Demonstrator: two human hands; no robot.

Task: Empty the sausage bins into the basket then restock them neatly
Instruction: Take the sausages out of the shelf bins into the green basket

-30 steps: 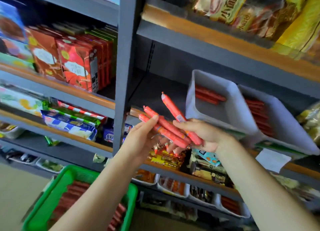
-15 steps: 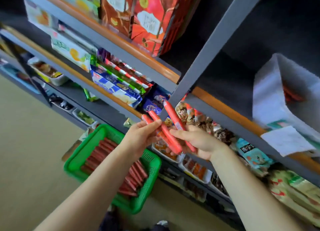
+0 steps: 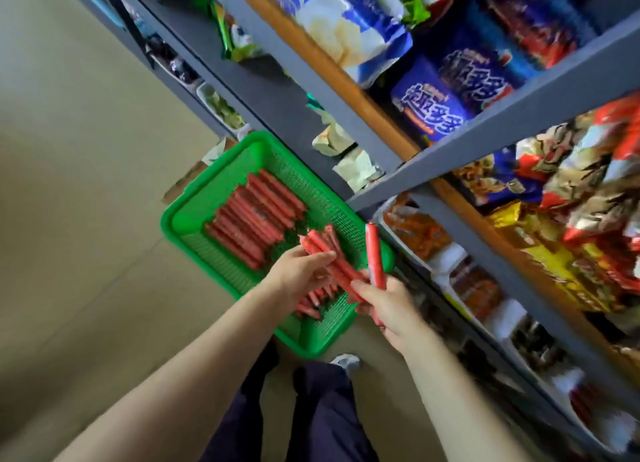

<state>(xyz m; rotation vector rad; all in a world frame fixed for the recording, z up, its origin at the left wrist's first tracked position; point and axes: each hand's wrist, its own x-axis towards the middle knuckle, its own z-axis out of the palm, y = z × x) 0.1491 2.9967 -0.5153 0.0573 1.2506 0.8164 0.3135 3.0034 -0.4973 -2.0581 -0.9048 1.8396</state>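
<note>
Both grips closed on sausages (image 3: 332, 264), left hand (image 3: 298, 274) and right hand (image 3: 384, 305) over green basket (image 3: 194, 205); emptying step, next release them in.

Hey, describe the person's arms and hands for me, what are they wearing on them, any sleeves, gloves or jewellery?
Both forearms are bare as far up as the view shows: no sleeves reach them. The left hand and the right hand wear no gloves, and no watch or bracelet shows at either wrist. Motion blur makes rings on the fingers impossible to rule out. Lower down, dark navy trousers are visible.
</note>
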